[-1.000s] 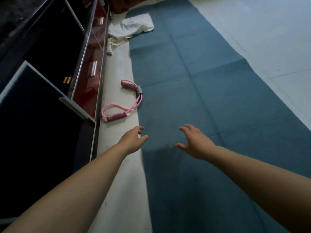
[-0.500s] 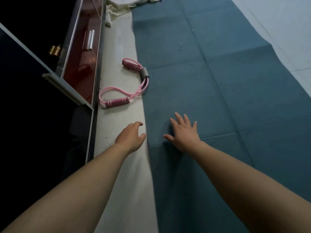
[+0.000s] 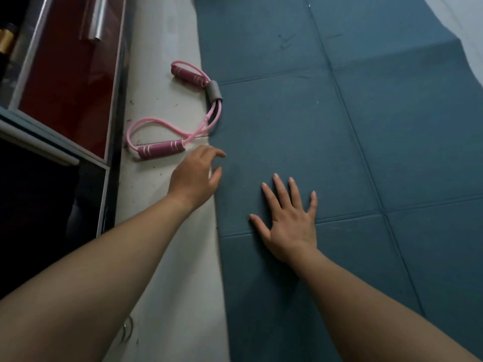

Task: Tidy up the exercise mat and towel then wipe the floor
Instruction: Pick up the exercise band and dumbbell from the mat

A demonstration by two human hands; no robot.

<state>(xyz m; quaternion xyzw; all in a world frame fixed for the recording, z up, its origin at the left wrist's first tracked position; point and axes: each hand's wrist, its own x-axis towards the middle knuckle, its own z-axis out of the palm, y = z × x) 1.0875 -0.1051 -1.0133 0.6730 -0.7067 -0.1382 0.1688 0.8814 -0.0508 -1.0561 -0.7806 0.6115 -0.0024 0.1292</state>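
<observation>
Along the left wall stands a low cabinet with glossy dark-red drawer fronts (image 3: 68,74), one carrying a brushed metal bar handle (image 3: 91,19). The drawers are closed. The open dark compartment beside them holds a small gold-coloured object (image 3: 6,39) at its edge; the rest is too dark to make out.

The blue-green foam exercise mat with fold creases (image 3: 352,152) lies unrolled on the pale floor (image 3: 162,48) and fills the right side. A pink resistance band with padded handles and a grey centre sleeve (image 3: 162,148) lies on the bare strip, its grey sleeve touching the mat's edge.

The right hand (image 3: 287,220) lies flat on the mat, fingers straight and spread, with the palm over a crease. The left hand (image 3: 194,176) hangs at the mat's left edge with fingers loosely bent, grasping nothing.

A second ago both hands hovered with curled fingers. Since then the right has settled and splayed wider, and the left has moved nearer the band's closer handle.
</observation>
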